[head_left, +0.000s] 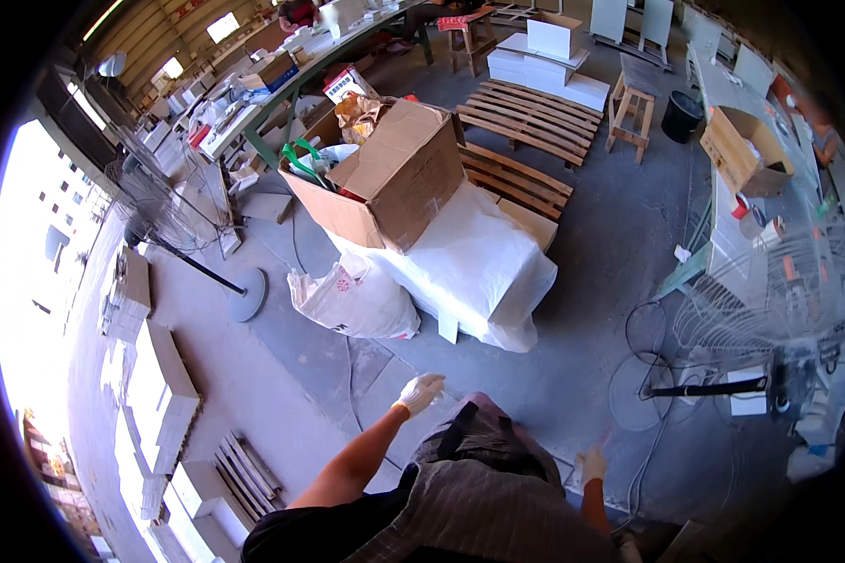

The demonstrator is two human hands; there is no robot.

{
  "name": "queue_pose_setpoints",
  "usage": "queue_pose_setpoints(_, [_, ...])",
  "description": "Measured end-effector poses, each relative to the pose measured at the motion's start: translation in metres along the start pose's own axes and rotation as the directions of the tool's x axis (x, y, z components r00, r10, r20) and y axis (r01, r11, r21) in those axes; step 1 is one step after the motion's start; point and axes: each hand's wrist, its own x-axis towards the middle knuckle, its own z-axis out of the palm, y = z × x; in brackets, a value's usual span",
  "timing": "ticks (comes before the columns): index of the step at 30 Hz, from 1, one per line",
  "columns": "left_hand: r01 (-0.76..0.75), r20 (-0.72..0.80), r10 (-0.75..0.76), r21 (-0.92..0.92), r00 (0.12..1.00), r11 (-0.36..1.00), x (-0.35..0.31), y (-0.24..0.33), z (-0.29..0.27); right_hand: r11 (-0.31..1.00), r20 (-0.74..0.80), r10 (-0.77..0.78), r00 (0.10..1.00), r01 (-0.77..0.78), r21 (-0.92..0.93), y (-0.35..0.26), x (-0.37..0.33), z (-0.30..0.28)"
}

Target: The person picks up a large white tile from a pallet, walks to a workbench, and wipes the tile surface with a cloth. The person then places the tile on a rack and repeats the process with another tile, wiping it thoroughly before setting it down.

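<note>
My left hand (421, 392), in a pale work glove, is held out in front of my body. Its fingers are loosely stretched out, with nothing seen in them. Lower on the right, my right hand (591, 464), also gloved, hangs beside my leg. Its fingers look slightly apart and hold nothing visible. Ahead of my left hand, a stuffed white woven sack (355, 298) leans against a stack wrapped in white plastic sheet (474, 267). On that stack rests a large open cardboard box (413, 178) filled with bags and crumpled brown paper. Neither hand touches these things.
Wooden pallets (526, 122) lie beyond the stack, near a stool (632, 108) and a black bucket (683, 117). Standing fans are at left (174, 202) and right (765, 300), with cables across the floor. White blocks (160, 394) line the left. People sit at far tables.
</note>
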Motion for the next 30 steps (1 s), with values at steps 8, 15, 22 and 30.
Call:
queue_pose_setpoints(8, [-0.341,-0.429,0.593,0.53,0.682,0.776,0.129,0.196,-0.109,0.988,0.436,-0.083,0.896,0.131,-0.082,-0.205,0.035,0.222])
queue_pose_setpoints(15, [0.101,-0.488,0.828,0.871,0.276,0.48,0.239,0.267,-0.234,0.864,0.641,-0.092,0.762,0.381,-0.329,-0.274,0.067,0.318])
queue_pose_setpoints(22, [0.228,-0.507,0.785,0.862,0.356,0.453,0.271,0.267,-0.231,0.993,0.302,0.005,0.953,0.03,-0.111,-0.304,0.16,0.307])
queue_pose_setpoints(30, [0.242,-0.522,0.794,0.851,0.31,0.466,0.273,0.271,-0.237,0.953,0.429,-0.01,0.903,0.139,-0.271,-0.347,0.229,0.362])
